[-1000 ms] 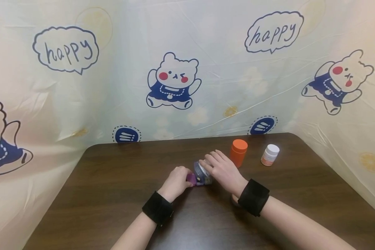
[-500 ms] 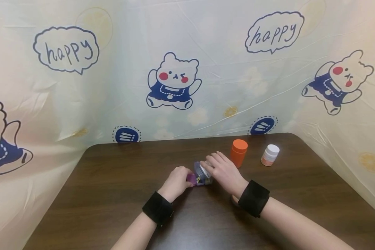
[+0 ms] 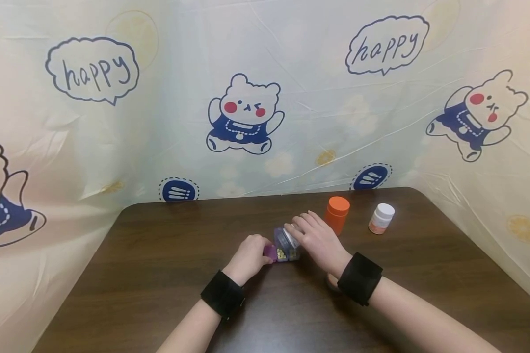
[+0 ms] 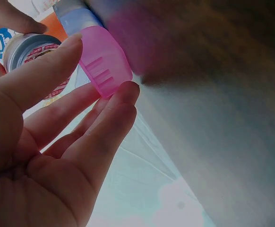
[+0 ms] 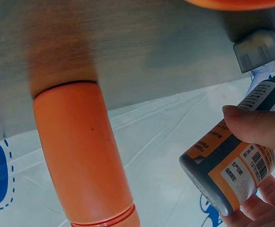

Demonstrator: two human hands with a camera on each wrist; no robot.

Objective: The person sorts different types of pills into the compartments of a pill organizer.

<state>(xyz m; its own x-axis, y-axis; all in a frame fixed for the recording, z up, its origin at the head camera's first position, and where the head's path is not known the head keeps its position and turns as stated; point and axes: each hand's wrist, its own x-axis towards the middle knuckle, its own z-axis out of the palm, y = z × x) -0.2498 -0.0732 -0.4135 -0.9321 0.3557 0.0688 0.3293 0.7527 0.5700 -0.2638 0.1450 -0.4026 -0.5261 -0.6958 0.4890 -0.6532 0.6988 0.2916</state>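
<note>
A small pill box [image 3: 295, 256] with flip lids sits mid-table, pale yellow pills [image 3: 281, 254] lying in one compartment. Its pink lid [image 4: 107, 61] stands raised, pinched between the thumb and fingers of my left hand [image 3: 249, 255]. My right hand [image 3: 315, 240] grips a dark pill bottle [image 5: 239, 151] with an orange and white label. The bottle is tilted, its mouth low over the box. In the right wrist view, a grey lid [image 5: 260, 49] of the box juts out beside the bottle's neck. My right fingers hide much of the bottle in the head view.
An orange bottle [image 3: 337, 215] stands just behind my right hand, and a white bottle [image 3: 382, 219] farther right. Some round orange-edged thing [image 3: 333, 283] lies partly hidden under my right wrist. A printed cloth [image 3: 247, 171] hangs behind the brown table [image 3: 181, 235].
More yellow pills show in the compartment than a second ago. The bottle and my right hand have shifted slightly. My left hand stays on the pink lid.
</note>
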